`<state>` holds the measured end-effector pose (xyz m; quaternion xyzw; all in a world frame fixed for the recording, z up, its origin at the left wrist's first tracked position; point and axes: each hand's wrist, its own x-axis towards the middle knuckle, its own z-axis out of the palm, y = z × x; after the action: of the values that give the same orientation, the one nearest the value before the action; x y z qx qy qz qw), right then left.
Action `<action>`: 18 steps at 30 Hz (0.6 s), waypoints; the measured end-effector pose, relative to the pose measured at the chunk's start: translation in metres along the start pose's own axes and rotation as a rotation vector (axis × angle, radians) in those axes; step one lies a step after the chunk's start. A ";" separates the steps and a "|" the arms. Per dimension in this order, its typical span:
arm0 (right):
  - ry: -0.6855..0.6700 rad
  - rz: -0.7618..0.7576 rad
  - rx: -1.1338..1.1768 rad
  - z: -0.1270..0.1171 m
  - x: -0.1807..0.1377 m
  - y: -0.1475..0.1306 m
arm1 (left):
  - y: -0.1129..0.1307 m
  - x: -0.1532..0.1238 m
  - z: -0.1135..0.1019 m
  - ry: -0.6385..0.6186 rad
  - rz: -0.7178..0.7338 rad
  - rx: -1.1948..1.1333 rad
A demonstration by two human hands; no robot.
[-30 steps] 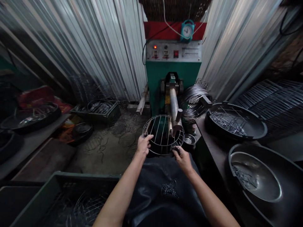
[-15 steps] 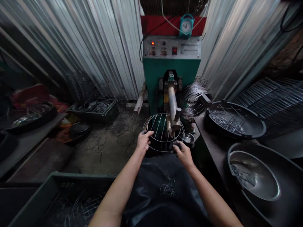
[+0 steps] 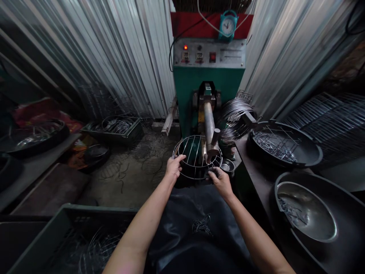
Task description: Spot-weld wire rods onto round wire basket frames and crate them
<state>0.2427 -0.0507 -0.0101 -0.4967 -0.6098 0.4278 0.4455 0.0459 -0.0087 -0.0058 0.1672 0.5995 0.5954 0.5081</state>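
A round wire rack [image 3: 196,166], two rings joined by parallel cross wires, is held level around the lower end of the spot welder's arm [image 3: 209,123]. My left hand [image 3: 173,167] is closed on the rack's left rim, thumb stretched over the top. At the near right rim, close under the welder's tip, my right hand [image 3: 221,180] is pinched shut on what looks like a short piece of wire; its fingers partly hide it. Several short bent wires [image 3: 202,225] lie in a small heap on the dark apron [image 3: 176,243] over my lap.
The green welding machine [image 3: 182,87] stands ahead with a clock [image 3: 228,26] on it. A wire coil [image 3: 235,116] hangs beside it. Right are a black pan [image 3: 310,148] and a metal bowl [image 3: 322,224] with wire pieces. A green crate [image 3: 62,217] is at near left.
The near side of the rack has risen slightly, and my right hand has shifted a little right. The view has tilted down slightly. Both hands keep their hold.
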 end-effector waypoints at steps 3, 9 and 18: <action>0.001 0.000 -0.010 0.000 0.000 -0.002 | 0.001 -0.001 0.000 -0.002 0.004 -0.013; 0.017 -0.004 -0.006 -0.001 -0.001 -0.002 | 0.000 -0.004 0.001 0.003 0.011 -0.029; 0.023 0.016 0.037 0.000 0.004 -0.003 | 0.003 -0.004 0.006 0.081 -0.011 0.016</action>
<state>0.2413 -0.0472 -0.0069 -0.4982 -0.5927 0.4368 0.4580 0.0509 -0.0081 -0.0006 0.1439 0.6251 0.5941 0.4854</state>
